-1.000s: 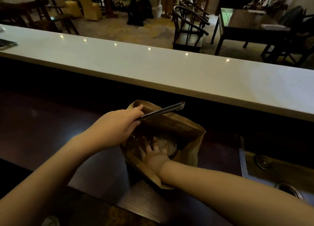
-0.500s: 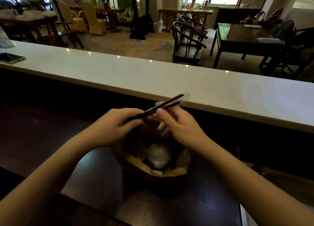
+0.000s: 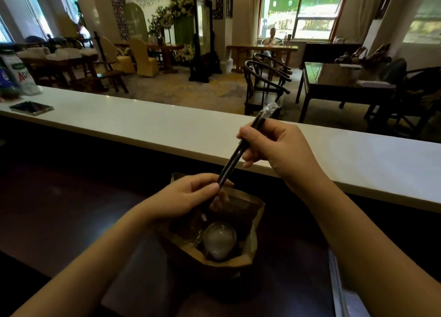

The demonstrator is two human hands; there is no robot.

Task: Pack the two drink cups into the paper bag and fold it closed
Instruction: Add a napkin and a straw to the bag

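Fingers (image 3: 210, 187) of the left hand (image 3: 183, 198) pinch the lower part of the wrapped straws (image 3: 241, 149), and the right hand (image 3: 274, 152) grips the same straws higher, so both hands are closed on them. They hold the straws slanted above the open paper bag (image 3: 255, 240), in the lower middle of the frame. Inside the bag one domed cup lid (image 3: 218, 240) shows clearly, and a second cup (image 3: 191, 235) sits beside it, dim. So I judge that the cups are packed already and the straws go in now. The next move asks to slide them down beside the cups, then to free both hands and fold the top. The bag stands on a dark table (image 3: 71, 209). Behind it runs a white counter (image 3: 155, 123) with a phone (image 3: 32, 107) at the left, and further there are chairs, tables and bright windows.
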